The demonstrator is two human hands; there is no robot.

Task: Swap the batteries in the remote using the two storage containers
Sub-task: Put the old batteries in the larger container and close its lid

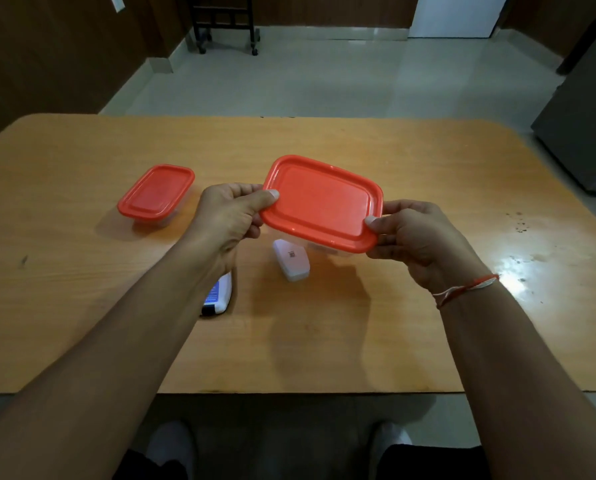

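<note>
A clear storage container with a red lid [322, 202] is held above the wooden table [82, 306], tilted a little. My left hand [227, 220] grips its left edge, thumb on the lid. My right hand [414, 237] grips its right corner, thumb on the lid rim. A second, smaller container with a red lid [156, 195] stands closed on the table to the left. The white remote [217, 295] lies partly under my left forearm. A white battery cover [291, 260] lies on the table below the held container. No batteries are visible.
The table's near edge runs just in front of my knees. Glare and small dark specks mark the right side of the table. Beyond the far edge lie a tiled floor, a wheeled black rack [224, 22] and a grey cabinet [580, 133] at the right.
</note>
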